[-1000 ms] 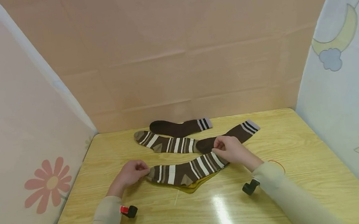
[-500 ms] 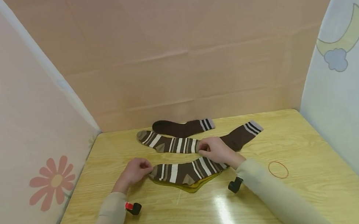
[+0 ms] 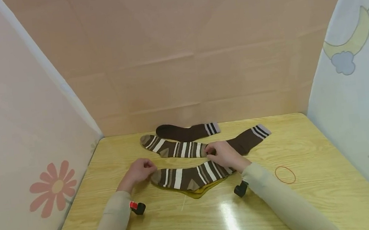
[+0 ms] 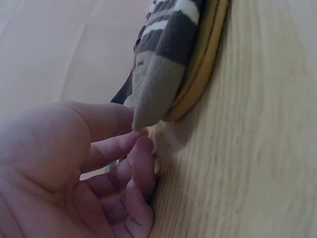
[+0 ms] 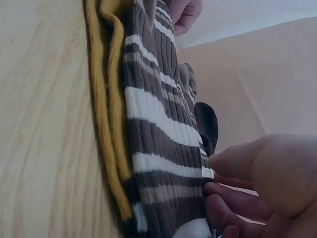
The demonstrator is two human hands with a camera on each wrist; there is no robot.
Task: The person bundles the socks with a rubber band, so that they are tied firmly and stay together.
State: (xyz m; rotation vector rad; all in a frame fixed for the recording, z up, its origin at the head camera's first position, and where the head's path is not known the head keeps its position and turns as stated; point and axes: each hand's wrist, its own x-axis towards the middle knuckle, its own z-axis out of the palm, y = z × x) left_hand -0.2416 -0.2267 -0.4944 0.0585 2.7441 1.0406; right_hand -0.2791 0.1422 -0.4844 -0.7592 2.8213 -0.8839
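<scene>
A brown-and-white striped sock (image 3: 189, 178) lies flat on a stack of mustard-yellow socks (image 3: 197, 194). By its tan toe (image 4: 157, 89) is my left hand (image 3: 138, 170), fingers loosely bent and fingertips right at the toe's edge. Behind the stack lies a second striped sock (image 3: 178, 148), toe to the left. My right hand (image 3: 225, 153) pinches the cuff end of that second sock between thumb and index finger; in the right wrist view the near striped sock (image 5: 161, 134) partly hides the pinch. My right hand and forearm cover the near sock's cuff in the head view.
A dark brown sock (image 3: 186, 132) with a striped grey cuff lies at the back. Its match, another dark brown sock (image 3: 249, 140), slants to the right, partly hidden behind my right hand. An orange rubber band (image 3: 285, 175) rests on the wooden table (image 3: 317, 198) at right.
My right hand has moved left from the near striped sock's cuff to the far striped sock's cuff. My left hand has shifted slightly away from the toe.
</scene>
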